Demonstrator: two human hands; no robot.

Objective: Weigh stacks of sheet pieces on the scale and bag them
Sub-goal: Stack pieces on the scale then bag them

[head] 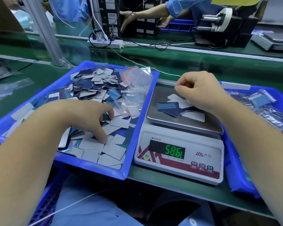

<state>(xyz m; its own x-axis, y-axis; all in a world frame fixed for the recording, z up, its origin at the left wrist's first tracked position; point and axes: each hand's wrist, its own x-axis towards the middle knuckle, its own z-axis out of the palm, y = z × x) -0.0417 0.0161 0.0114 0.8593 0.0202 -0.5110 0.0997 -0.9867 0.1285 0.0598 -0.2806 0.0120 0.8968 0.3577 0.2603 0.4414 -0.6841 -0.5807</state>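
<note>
A white scale [180, 154] stands in the middle and its display reads 58.61. On its steel pan [160, 118] lies a loose pile of blue and white sheet pieces [175, 108]. My right hand [201, 93] hovers over the pile with curled fingers; whether it pinches a piece I cannot tell. A blue tray [137, 111] on the left is full of sheet pieces [91, 90] and empty clear zip bags [134, 88]. My left hand [90, 118] reaches into that tray and its fingers pinch a dark blue piece, thumb pressing down on a white one.
A second blue tray [235, 176] on the right holds filled bags [261, 100]. Behind runs a green conveyor belt [170, 59] with a power strip [104, 43] and cables. Another person's arms [147, 13] handle black boxes beyond it. An aluminium post [44, 33] rises at the back left.
</note>
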